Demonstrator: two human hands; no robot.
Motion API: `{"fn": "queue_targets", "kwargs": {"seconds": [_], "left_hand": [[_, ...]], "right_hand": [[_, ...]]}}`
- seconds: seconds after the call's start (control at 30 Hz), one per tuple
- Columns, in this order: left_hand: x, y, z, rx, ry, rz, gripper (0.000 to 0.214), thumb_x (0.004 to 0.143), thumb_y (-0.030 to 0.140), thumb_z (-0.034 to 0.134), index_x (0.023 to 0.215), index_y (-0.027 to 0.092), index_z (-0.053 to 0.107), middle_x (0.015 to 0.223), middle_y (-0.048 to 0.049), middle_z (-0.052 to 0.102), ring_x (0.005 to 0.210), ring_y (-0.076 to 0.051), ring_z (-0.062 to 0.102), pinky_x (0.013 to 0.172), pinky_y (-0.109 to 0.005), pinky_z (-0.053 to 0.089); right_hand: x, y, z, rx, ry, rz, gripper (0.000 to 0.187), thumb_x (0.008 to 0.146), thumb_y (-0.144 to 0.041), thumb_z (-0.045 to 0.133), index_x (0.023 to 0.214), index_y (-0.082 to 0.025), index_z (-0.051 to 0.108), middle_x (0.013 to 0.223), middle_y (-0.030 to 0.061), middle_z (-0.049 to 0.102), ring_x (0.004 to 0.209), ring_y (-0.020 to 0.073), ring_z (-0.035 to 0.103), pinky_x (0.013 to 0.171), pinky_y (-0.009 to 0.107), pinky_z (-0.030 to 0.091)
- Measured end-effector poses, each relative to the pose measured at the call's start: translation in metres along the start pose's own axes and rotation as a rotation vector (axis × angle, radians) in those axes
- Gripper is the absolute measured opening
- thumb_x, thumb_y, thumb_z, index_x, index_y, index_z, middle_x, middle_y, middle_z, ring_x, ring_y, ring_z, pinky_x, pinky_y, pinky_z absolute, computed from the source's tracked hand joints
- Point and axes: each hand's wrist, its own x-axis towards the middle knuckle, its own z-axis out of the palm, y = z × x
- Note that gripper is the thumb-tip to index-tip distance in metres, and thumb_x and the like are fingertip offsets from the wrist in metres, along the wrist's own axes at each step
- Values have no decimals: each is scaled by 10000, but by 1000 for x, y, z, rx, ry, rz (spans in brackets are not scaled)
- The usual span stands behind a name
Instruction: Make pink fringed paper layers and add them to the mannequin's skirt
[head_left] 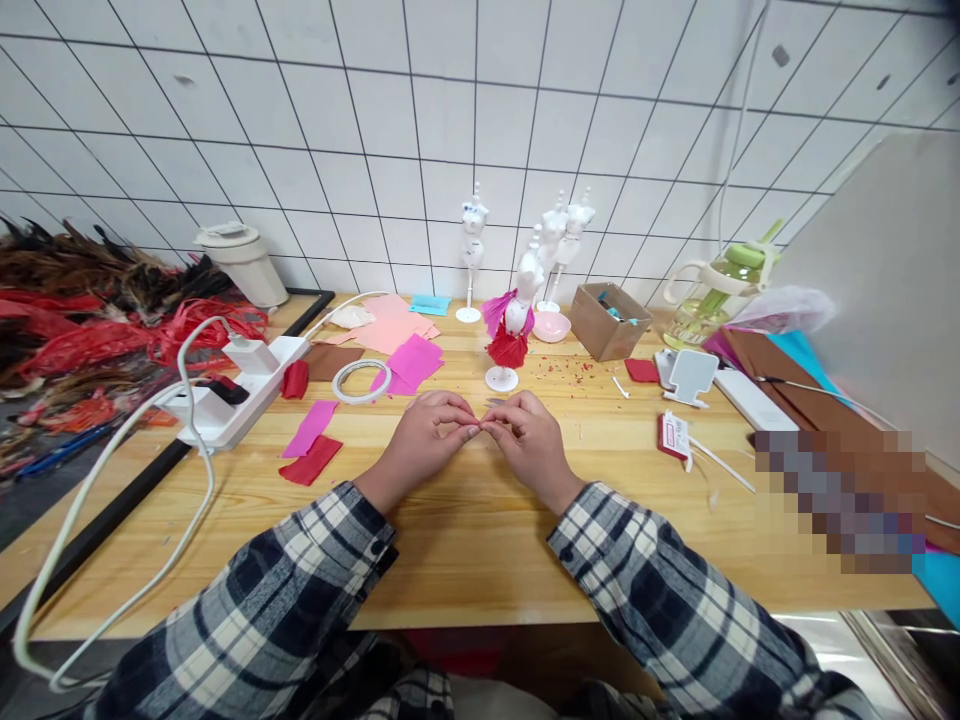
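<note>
Over the middle of the wooden table, my left hand [431, 440] and my right hand [529, 440] meet at the fingertips. Both are closed in a pinch, thumb against forefinger. Whatever is between the fingertips is too small to make out. Just beyond them stands a small white mannequin [530, 270] on a round base, dressed in a magenta top piece [496, 312] and a red ruffled skirt [508, 345]. A grey metallic piece [495, 402] lies behind the fingertips, partly hidden; its kind is unclear.
At left are a roll of tape [361, 392], magenta paper [412, 365], red crepe paper [311, 462] and a power strip [259, 385] with cables. Further back stand other white mannequins [472, 245], a pink bowl [552, 327] and a cardboard box [611, 335]. A phone stand [691, 377] and bottle [720, 290] are at right.
</note>
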Motion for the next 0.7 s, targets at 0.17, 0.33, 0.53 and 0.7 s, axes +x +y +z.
{"fn": "queue_targets", "kwargs": {"seconds": [0.17, 0.33, 0.53, 0.7], "left_hand": [[1, -5, -1, 69, -10, 36, 154, 805, 297, 634, 751, 235, 765, 903, -63, 708, 908, -219, 623, 891, -377, 455], [1, -6, 0, 56, -8, 29, 159, 810, 293, 617, 747, 217, 742, 939, -71, 718, 917, -223, 639, 904, -378, 464], [-3, -6, 3, -104, -177, -61, 156, 841, 319, 586, 814, 213, 698, 1049, -66, 735, 1010, -228, 649, 933, -360, 470], [-4, -7, 4, -41, -181, -154, 217, 852, 384, 579, 856, 206, 703, 937, -60, 736, 887, -222, 653, 824, -330, 480]], "right_hand": [[15, 25, -39, -176, -177, 106, 175, 850, -330, 678, 976, -232, 746, 850, 40, 664, 741, 160, 576, 686, 284, 432], [20, 68, -99, -619, -257, 466, 164, 798, -305, 658, 862, -207, 771, 920, 82, 710, 854, 207, 617, 700, 295, 408], [13, 87, -113, -612, -354, 677, 200, 764, -326, 654, 897, -236, 773, 937, 55, 752, 831, 220, 652, 658, 304, 405], [13, 85, -108, -654, -367, 665, 190, 768, -324, 647, 879, -250, 782, 918, 53, 758, 831, 219, 654, 639, 299, 388]]}}
